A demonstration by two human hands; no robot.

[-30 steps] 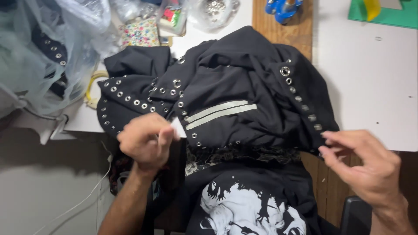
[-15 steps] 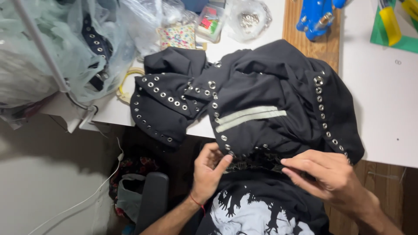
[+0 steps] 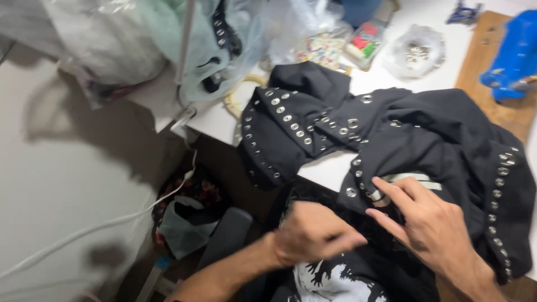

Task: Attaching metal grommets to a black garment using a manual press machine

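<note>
A black garment (image 3: 425, 128) studded with rows of metal eyelets lies bunched on the white table (image 3: 327, 168), its lower edge hanging over the front. My left hand (image 3: 313, 235) is closed at that hanging edge, pinching black fabric. My right hand (image 3: 425, 223) lies on the garment with its fingers stretched out, the fingertips beside a white label strip (image 3: 414, 179). The two hands almost touch. Below them shows a black shirt with a white print (image 3: 335, 279). The view is blurred by motion.
Clear plastic bags (image 3: 140, 50) with cloth inside pile up at the back left. A small bag of metal eyelets (image 3: 417, 53), a box of coloured bits (image 3: 363, 45), a wooden board (image 3: 486, 61) and a blue object (image 3: 514, 56) lie behind. A white cable (image 3: 112, 223) runs along the floor.
The view has swung left and closer. My hands have come together at the garment's front edge. My right hand's fingers now lie flat by the label.
</note>
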